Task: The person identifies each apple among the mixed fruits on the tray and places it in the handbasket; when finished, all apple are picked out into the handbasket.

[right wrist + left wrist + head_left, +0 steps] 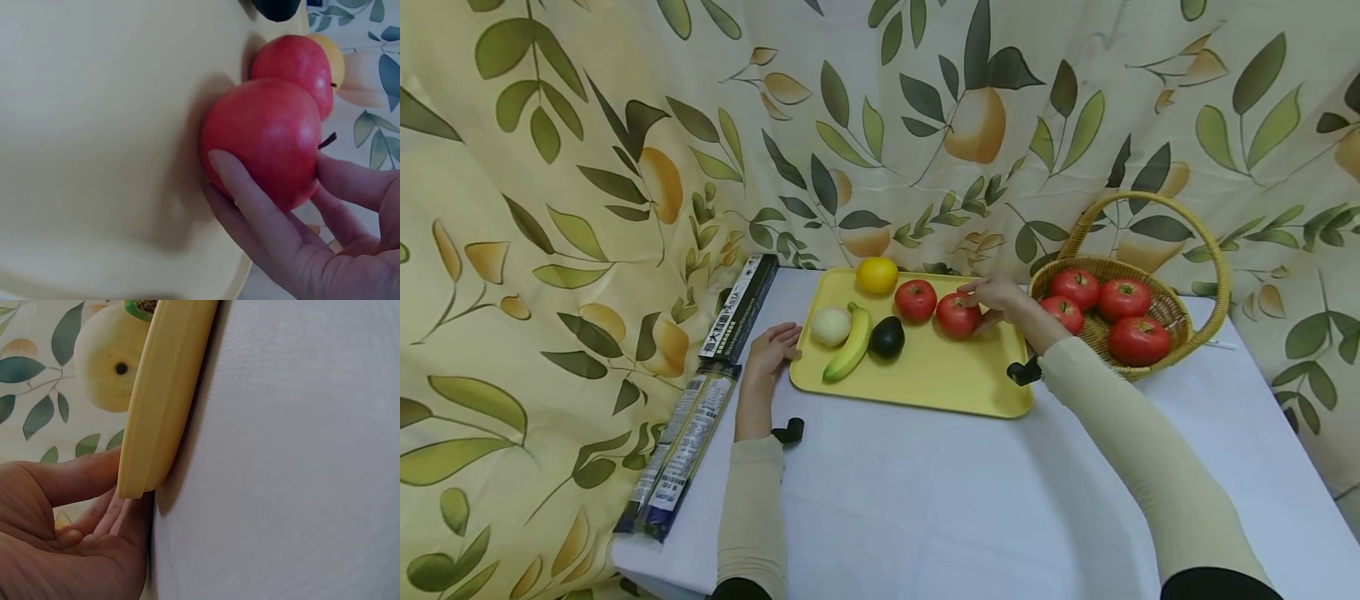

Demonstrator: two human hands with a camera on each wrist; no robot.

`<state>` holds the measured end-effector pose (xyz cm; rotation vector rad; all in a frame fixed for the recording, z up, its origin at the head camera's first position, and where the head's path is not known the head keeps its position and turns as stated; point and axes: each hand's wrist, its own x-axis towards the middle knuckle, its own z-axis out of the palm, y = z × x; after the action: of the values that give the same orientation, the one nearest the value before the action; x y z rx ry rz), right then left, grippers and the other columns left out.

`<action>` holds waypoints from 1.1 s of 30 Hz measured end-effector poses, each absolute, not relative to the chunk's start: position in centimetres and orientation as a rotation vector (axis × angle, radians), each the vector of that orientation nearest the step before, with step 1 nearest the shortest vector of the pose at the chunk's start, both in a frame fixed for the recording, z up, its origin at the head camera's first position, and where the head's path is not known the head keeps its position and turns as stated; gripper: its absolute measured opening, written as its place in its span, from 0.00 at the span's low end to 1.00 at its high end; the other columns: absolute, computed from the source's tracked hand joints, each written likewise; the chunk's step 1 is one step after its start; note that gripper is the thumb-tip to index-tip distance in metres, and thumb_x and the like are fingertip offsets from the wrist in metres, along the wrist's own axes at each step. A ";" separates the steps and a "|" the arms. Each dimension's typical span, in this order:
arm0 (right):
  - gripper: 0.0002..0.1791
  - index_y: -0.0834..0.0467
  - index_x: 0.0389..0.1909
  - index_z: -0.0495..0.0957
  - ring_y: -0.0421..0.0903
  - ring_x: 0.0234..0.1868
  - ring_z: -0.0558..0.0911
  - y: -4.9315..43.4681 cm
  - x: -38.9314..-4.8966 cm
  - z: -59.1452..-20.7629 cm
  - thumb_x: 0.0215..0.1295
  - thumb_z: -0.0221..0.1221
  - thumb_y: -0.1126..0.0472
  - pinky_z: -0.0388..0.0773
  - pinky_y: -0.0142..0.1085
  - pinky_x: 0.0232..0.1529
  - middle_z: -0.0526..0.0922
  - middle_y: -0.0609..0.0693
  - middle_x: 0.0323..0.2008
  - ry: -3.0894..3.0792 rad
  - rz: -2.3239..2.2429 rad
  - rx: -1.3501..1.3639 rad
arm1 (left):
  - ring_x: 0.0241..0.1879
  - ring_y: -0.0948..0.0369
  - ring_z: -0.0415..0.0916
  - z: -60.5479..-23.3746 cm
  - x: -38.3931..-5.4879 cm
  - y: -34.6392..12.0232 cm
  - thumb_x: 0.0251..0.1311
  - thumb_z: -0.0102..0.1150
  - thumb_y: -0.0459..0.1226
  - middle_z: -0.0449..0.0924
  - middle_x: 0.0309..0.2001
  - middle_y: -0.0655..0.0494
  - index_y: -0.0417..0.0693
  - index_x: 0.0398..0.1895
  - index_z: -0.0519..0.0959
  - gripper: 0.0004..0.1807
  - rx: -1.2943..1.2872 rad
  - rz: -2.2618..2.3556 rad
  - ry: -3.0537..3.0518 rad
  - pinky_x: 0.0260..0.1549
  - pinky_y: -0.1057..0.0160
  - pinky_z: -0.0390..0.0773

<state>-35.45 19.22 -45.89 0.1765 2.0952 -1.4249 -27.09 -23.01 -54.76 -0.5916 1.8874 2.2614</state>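
At the right side of a yellow tray [940, 383], my right hand [1003, 304] grips a red apple [262, 137], its fingers and thumb around the fruit. This apple sits beside a second red apple [916, 301]. My left hand [770, 354] holds the tray's left edge; in the left wrist view one digit [84, 475] meets the rim and the others curl close to the end. Also on the tray are a yellow round fruit [877, 276], a pale round fruit [831, 326], a banana [850, 346] and a dark avocado [887, 338].
A handled wicker basket [1183, 321] with several red apples [1138, 341] stands right of the tray, close to my right forearm. Long pasta packets [700, 433] lie left of my left arm. A leaf-patterned curtain [880, 167] hangs behind the white-covered table [925, 500].
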 end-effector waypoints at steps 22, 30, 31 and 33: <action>0.30 0.64 0.77 0.65 0.75 0.57 0.79 20.6 -33.2 -42.5 0.76 0.55 0.69 0.88 0.54 0.43 0.59 0.71 0.75 2.137 -1.580 0.135 | 0.73 0.50 0.69 -54.7 -27.0 -23.0 0.60 0.54 0.12 0.70 0.73 0.39 0.38 0.76 0.66 0.40 -0.606 2.246 1.893 0.70 0.60 0.73; 0.29 0.61 0.76 0.68 0.69 0.46 0.87 21.4 -32.3 -40.9 0.76 0.56 0.68 0.89 0.52 0.39 0.62 0.71 0.74 2.164 -1.595 0.148 | 0.73 0.50 0.68 -54.6 -26.9 -23.0 0.61 0.54 0.13 0.69 0.74 0.39 0.39 0.77 0.65 0.39 -0.599 2.226 1.914 0.71 0.60 0.71; 0.29 0.60 0.76 0.69 0.68 0.46 0.87 21.5 -32.2 -40.8 0.76 0.56 0.68 0.89 0.52 0.40 0.62 0.71 0.73 2.164 -1.594 0.150 | 0.73 0.50 0.68 -54.6 -26.9 -23.0 0.61 0.54 0.13 0.69 0.74 0.39 0.39 0.77 0.65 0.39 -0.598 2.223 1.919 0.71 0.60 0.71; 0.28 0.60 0.75 0.70 0.66 0.47 0.87 21.8 -32.0 -40.5 0.76 0.56 0.68 0.89 0.53 0.42 0.63 0.69 0.73 2.164 -1.592 0.144 | 0.73 0.50 0.68 -54.5 -26.8 -22.9 0.62 0.54 0.13 0.69 0.74 0.39 0.38 0.77 0.65 0.39 -0.595 2.220 1.924 0.71 0.59 0.71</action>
<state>-32.02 21.78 -40.50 0.1438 2.1642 -1.5919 -26.78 -22.93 -54.49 -0.5947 1.9236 2.2201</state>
